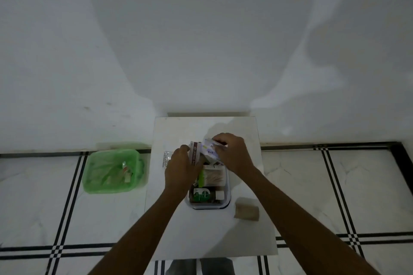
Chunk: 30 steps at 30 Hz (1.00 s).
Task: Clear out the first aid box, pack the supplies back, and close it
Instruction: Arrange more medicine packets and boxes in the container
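Observation:
The clear first aid box (pixel 227 197) sits on a small white table (pixel 201 234), open at the top. Inside lie a brown bottle with a green label (pixel 203 195) and a pack of cotton swabs (pixel 213 177). My left hand (pixel 180 168) holds a white ointment carton with a maroon stripe (pixel 194 153) over the box's far end. My right hand (pixel 232 154) pinches a white packet with small coloured print (pixel 209 150) right beside the carton.
A brown bandage roll (pixel 246 209) lies on the table right of the box. A small clear sachet (pixel 166 158) rests left of my left hand. A green bin with a liner and some scraps (pixel 112 171) stands on the tiled floor to the left. The wall is close behind.

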Tool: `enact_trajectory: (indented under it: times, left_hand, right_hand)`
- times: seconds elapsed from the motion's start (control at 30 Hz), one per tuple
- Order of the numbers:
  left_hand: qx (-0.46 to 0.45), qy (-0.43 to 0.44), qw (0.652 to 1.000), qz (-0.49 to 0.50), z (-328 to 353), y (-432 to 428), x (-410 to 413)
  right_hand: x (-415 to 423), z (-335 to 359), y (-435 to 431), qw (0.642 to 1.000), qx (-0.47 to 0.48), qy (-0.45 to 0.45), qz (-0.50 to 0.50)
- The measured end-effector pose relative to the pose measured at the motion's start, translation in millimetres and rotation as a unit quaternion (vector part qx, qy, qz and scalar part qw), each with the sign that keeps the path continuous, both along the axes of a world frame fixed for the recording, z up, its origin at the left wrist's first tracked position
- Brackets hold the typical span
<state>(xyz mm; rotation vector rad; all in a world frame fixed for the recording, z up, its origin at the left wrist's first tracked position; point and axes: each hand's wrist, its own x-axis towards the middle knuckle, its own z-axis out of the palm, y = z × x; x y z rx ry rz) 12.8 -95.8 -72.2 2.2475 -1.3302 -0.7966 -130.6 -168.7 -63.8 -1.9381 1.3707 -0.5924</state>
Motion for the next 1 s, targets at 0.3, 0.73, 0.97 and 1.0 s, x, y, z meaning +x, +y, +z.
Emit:
enact_trajectory:
  times: [0.3, 0.73, 0.97, 1.0]
  left_hand:
    - [-0.011, -0.091, 0.992, -0.086, -11, 17, 3]
    - [0.083, -0.232, 0.940, -0.236, -22, 3, 28]
    - [0.025, -0.125, 0.974, -0.188, -22, 0, 36]
    - [-0.004, -0.089, 0.981, -0.172, -22, 0, 39]
  right_hand:
    - [17, -20, 2, 0.955, -0.119, 0.251, 0.102]
    - [46, -25, 7, 0.910, -0.070, 0.387, 0.130]
    - [26, -25, -13, 0.951, 0.133, 0.228, 0.161]
    - [19, -27, -15, 0.959, 0.139, 0.189, 0.158]
